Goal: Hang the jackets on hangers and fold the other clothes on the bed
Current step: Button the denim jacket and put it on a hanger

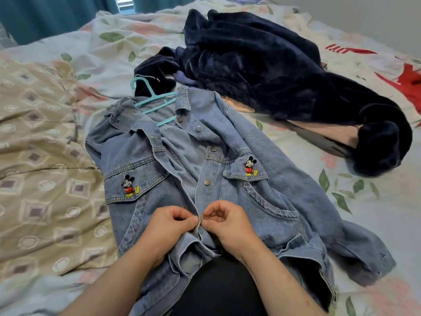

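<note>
Both hands pinch the front placket at one snap: left hand (168,221), right hand (224,221). The denim jacket (182,160) lies flat on the bed (364,197), teal hanger (155,100) inside the collar. The denim looks heavy and stiff; best gripped at the seams.

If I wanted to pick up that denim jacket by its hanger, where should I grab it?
Probably the hanger's hook: it pokes out past the jacket collar, lying flat on the bed and pointing away. The hanger's arms run into the shoulders, so come from the far, collar end.
</note>
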Available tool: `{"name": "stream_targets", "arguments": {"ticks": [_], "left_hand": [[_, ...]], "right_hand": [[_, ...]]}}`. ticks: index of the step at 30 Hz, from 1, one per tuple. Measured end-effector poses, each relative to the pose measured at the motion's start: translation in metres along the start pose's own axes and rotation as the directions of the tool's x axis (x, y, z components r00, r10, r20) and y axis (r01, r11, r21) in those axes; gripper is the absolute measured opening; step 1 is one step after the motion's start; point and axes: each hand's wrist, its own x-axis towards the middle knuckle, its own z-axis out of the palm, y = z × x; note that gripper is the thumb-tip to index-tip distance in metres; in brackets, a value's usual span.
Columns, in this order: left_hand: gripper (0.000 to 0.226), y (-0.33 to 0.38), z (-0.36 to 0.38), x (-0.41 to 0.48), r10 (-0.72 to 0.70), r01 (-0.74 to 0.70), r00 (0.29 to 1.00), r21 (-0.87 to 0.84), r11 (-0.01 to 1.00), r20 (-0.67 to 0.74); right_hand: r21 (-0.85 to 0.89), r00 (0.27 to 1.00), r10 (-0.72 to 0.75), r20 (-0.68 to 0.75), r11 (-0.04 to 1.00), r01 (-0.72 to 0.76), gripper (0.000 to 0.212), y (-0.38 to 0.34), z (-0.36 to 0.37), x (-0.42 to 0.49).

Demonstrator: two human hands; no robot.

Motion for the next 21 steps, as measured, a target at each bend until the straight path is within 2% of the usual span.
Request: {"name": "stream_targets", "arguments": {"ticks": [5, 12, 17, 19, 21], "left_hand": [[0.014, 0.002, 0.003, -0.002, 0.092, -0.096, 0.995, 0.145, 0.985, 0.035], [0.017, -0.002, 0.007, -0.006, 0.0, 0.0, 0.999, -0.006, 1.0, -0.038], [0.014, -0.004, 0.014, -0.009, 0.044, -0.037, 0.993, 0.058, 0.998, -0.113], [0.013, -0.004, 0.018, -0.011, 0.08, -0.069, 0.988, 0.089, 0.994, -0.129], [0.013, -0.004, 0.023, -0.012, 0.116, -0.093, 0.979, 0.145, 0.985, -0.165]], "right_hand": [[0.034, 0.999, 0.0, -0.045, 0.999, 0.002, 0.03, 0.001, -0.001, 0.001], [0.077, 0.998, 0.042, -0.043, 0.996, -0.039, 0.026, 0.004, -0.001, 0.004], [0.2, 0.995, 0.096, -0.003, 0.975, -0.093, 0.017, 0.003, -0.001, 0.003], [0.164, 0.996, 0.09, 0.005, 0.982, -0.089, 0.012, 0.001, 0.001, 0.003], [0.101, 0.996, 0.085, -0.01, 0.991, -0.083, 0.017, 0.0, 0.004, 0.003]]}}
